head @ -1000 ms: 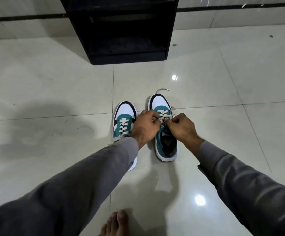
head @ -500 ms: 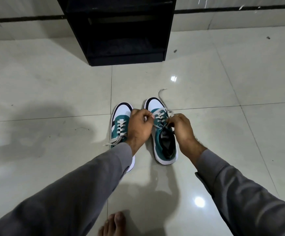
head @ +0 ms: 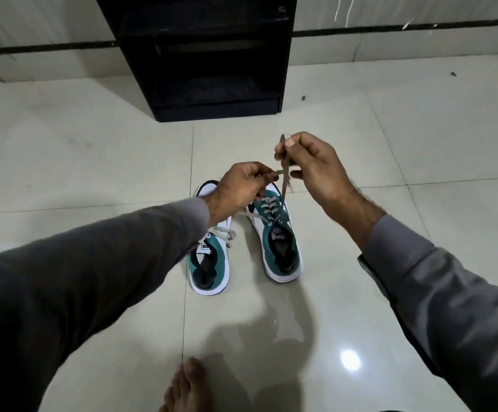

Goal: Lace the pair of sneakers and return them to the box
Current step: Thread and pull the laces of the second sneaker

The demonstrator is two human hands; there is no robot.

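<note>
Two teal and white sneakers stand side by side on the tiled floor, toes pointing away from me. My left forearm hides part of the left sneaker (head: 209, 263), whose white lace lies loose across its tongue. The right sneaker (head: 277, 239) has a white lace (head: 284, 185) crossed through several eyelets. Both ends of that lace rise taut above the shoe. My left hand (head: 241, 188) pinches one end, and my right hand (head: 316, 171), higher up, pinches the other between thumb and fingers. No shoe box is in view.
A black open cabinet (head: 206, 55) stands on the floor beyond the sneakers, against the wall. A bare foot (head: 188, 388) shows at the bottom edge. Glossy tiles stretch to both sides of the shoes.
Both hands have risen from the right sneaker's eyelets, drawing the lace ends up taut. The right hand went higher. The view has shifted closer over the shoes.
</note>
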